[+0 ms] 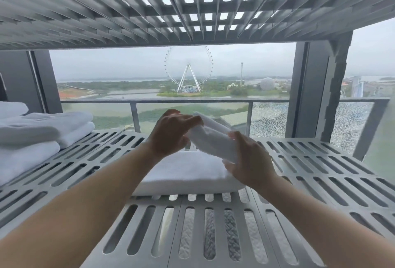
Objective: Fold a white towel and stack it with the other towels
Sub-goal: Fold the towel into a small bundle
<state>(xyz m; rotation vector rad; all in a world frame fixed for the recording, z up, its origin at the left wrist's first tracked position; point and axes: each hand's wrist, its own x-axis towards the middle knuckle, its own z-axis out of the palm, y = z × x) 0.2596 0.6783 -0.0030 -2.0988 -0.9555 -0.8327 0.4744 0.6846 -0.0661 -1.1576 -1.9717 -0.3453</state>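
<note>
Fingers of left hand curl over the far upper end of a small folded white terry towel and pinch it. Right hand grips the near lower end, thumb on top, other fingers wrapped underneath. Both hands are grasping, neither released.

The small towel sits centre frame, held tilted, high end toward upper left, low end toward lower right. Directly under it lies a larger folded white towel, flat on a grey slatted metal shelf. Can't tell if the small towel's low end touches the larger one.

Stack of folded white towels sits at the left edge of the frame on the same shelf, well apart from the hands. Both bare forearms come in from the bottom corners.

Second grey slatted shelf fills the top of the frame. Behind is a window with a glass balcony railing, and a white Ferris wheel far off at upper centre, with water and greenery around it.
</note>
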